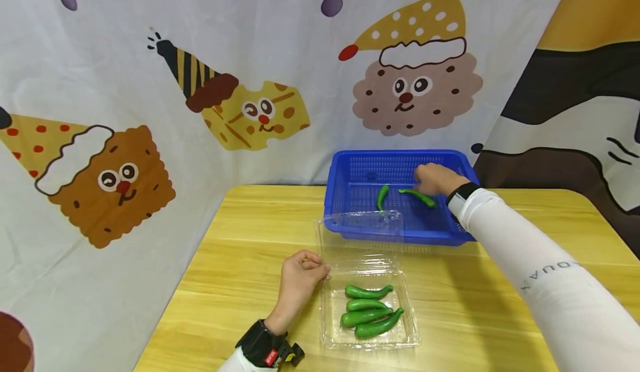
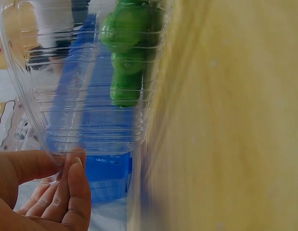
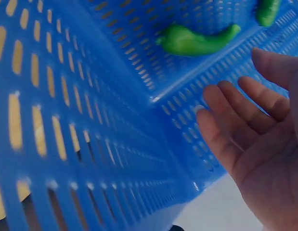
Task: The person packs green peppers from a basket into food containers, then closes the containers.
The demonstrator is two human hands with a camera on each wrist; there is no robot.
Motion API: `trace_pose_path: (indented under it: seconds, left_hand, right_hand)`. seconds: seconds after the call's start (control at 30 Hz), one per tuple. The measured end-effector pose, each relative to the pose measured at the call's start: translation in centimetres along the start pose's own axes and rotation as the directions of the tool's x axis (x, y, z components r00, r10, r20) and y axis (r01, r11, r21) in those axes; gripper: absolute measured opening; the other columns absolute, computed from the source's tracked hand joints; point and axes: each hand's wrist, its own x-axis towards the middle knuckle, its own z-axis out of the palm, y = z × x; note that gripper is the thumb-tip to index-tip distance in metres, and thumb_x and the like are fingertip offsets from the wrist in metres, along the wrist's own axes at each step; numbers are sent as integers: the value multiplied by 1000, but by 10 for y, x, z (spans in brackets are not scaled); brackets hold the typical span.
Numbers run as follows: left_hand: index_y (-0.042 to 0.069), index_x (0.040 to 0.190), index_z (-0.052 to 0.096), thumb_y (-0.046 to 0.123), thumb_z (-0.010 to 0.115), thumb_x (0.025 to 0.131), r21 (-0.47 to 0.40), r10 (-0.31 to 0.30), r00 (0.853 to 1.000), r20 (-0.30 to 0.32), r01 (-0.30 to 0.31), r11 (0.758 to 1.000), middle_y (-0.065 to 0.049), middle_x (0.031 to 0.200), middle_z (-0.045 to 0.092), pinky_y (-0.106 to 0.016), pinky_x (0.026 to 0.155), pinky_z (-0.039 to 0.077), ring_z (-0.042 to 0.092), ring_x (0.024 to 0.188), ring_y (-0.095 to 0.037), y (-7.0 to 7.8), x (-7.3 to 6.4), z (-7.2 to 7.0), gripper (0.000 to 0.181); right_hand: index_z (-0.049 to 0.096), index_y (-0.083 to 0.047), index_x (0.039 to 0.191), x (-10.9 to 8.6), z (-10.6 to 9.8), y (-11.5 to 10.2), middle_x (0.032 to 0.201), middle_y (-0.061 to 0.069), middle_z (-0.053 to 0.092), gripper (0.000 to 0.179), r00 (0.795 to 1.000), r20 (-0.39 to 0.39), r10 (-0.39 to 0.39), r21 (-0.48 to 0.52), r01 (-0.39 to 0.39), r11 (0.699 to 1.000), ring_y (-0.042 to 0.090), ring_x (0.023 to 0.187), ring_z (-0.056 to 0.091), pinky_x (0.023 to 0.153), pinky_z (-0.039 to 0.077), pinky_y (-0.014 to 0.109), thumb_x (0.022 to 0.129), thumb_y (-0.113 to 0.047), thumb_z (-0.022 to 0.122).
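Observation:
In the head view, my left hand [image 1: 299, 280] pinches the left edge of a clear plastic clamshell box [image 1: 332, 336], near its hinge. Several green peppers [image 1: 374, 326] lie side by side in the box, and its lid [image 1: 340, 244] is folded back toward the basket. The left wrist view has thumb and fingertips together on the thin plastic rim [image 2: 55, 161]. My right hand [image 1: 436, 179] is inside the blue basket [image 1: 328, 194], fingers spread and slightly bent, with nothing in it. Below it on the basket floor are a green pepper [image 3: 185, 41] and a second one [image 1: 382, 196].
A wooden table [image 1: 240, 239] carries the box and basket. Behind stands a pale cloth backdrop [image 1: 280, 28] printed with cartoon biscuits and cheese. The basket's slotted walls [image 3: 43, 115] rise around the right hand, and the box lid overlaps the basket's front left rim.

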Motion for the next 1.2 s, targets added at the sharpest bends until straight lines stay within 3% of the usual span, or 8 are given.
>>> trace_pose_path:
  seconds: [0.1, 0.2, 0.67, 0.77, 0.87, 0.97, 1.1, 1.2]
  left_hand:
    - [-6, 93, 67, -7, 81, 83, 3, -4, 1000, -2, 4, 1000, -16, 80, 76, -24, 60, 62, 73, 67, -20, 0, 0, 0, 17]
    - [-6, 93, 67, -7, 81, 83, 9, -10, 1000, -5, 10, 1000, -16, 80, 76, -24, 59, 62, 72, 67, -19, 1, 0, 1, 17]
    - [-6, 94, 67, -5, 82, 83, 5, 4, 1000, 4, -4, 1000, -15, 80, 76, -26, 59, 62, 74, 69, -25, 1, -1, 0, 18]
    - [-6, 94, 67, -5, 82, 83, 7, 4, 1000, 7, -4, 1000, -15, 80, 76, -27, 60, 63, 74, 69, -25, 0, 0, 0, 18]
    - [-6, 94, 67, -5, 81, 83, 8, -1, 1000, 6, 1, 1000, -15, 79, 76, -29, 61, 64, 74, 68, -24, 0, 0, 1, 18]
    - [-6, 93, 67, -6, 81, 83, 0, -6, 1000, 6, 6, 1000, -15, 79, 76, -30, 61, 64, 73, 68, -23, 0, 0, 2, 18]
    - [-6, 93, 66, -6, 81, 83, -7, -10, 1000, 4, 10, 1000, -15, 79, 76, -29, 61, 64, 73, 68, -23, 0, 0, 2, 18]
    - [-6, 93, 66, -6, 81, 83, -6, -10, 1000, 2, 10, 1000, -15, 79, 76, -28, 61, 63, 73, 68, -22, 0, 0, 2, 18]
  right_hand:
    - [68, 0, 83, 0, 5, 1, 72, 7, 61, 18, 999, 35, 9, 19, -10, 1000, 24, 68, 58, 66, 51, 41, 97, -11, 70]
    - [64, -2, 80, 0, 9, 0, 72, 6, 59, 19, 999, 50, 6, 24, -8, 1000, 22, 67, 58, 67, 51, 39, 97, -8, 71]
    - [68, 1, 86, 6, 18, -3, 75, 8, 65, 11, 992, 123, 12, 63, -20, 998, 21, 67, 62, 62, 55, 35, 97, -1, 70]
    - [68, 2, 89, 9, 21, 2, 75, 10, 68, 15, 985, 167, 51, 103, -68, 992, 21, 63, 65, 57, 58, 32, 102, -4, 64]
    - [67, 1, 83, 10, 22, 6, 72, 10, 65, 18, 988, 148, 47, 108, -63, 992, 22, 62, 63, 55, 56, 34, 99, 0, 57]
    - [71, 4, 91, 7, 19, 7, 85, 14, 70, 11, 996, 87, 3, 68, -9, 998, 30, 79, 68, 73, 61, 44, 89, 6, 61]
    - [75, 3, 107, 3, 16, 6, 107, 19, 74, 32, 997, 35, -67, 14, 66, 998, 39, 105, 69, 97, 56, 60, 78, 13, 67]
    - [77, 0, 104, 1, 16, 5, 108, 18, 74, 37, 994, 30, -101, -5, 101, 995, 39, 107, 68, 98, 55, 59, 73, 17, 67]
